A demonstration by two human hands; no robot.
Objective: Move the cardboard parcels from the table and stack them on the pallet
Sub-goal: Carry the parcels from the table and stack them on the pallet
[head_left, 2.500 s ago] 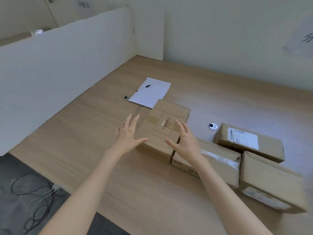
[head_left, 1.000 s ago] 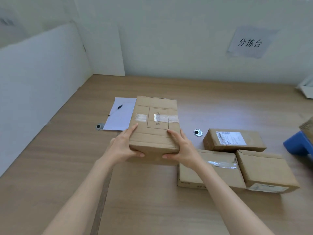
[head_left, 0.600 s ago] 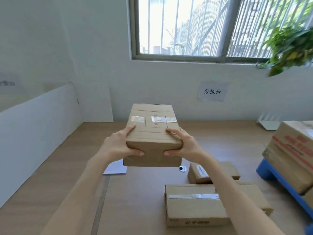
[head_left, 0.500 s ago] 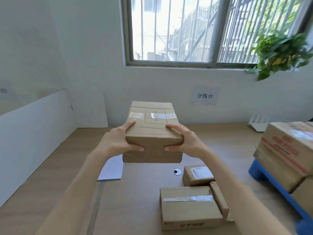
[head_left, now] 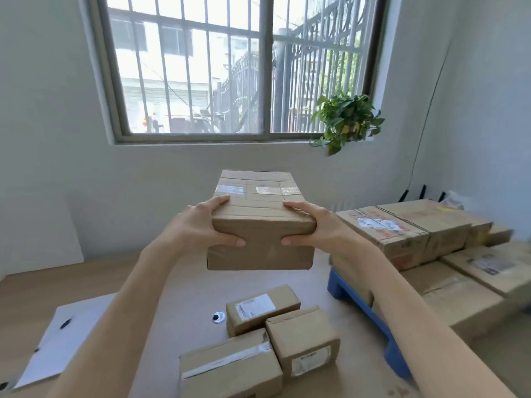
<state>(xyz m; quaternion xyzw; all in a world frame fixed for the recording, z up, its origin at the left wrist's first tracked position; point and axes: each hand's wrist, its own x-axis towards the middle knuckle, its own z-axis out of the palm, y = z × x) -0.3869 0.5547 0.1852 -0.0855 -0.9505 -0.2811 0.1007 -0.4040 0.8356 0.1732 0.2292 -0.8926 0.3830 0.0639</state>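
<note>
I hold a taped cardboard parcel [head_left: 260, 219] in the air at chest height, level, above the wooden table [head_left: 184, 285]. My left hand [head_left: 205, 225] grips its near left corner and my right hand [head_left: 313, 226] grips its near right corner, thumbs on the front face. Below it three smaller parcels lie on the table: a labelled one [head_left: 263, 308], a taped one [head_left: 230, 369] and a squarish one [head_left: 304, 340]. To the right stands the blue pallet [head_left: 362, 305], with several cardboard parcels [head_left: 411, 231] stacked on it in two layers.
A white sheet of paper [head_left: 63, 337] with a pen lies on the table at the left. A round cable grommet [head_left: 218, 316] sits beside the labelled parcel. A barred window [head_left: 230, 67] and a potted plant [head_left: 346, 119] are on the far wall.
Both hands closed on the parcel and lifted it off the table. My view has turned right and up, bringing the pallet and its stacked parcels into sight.
</note>
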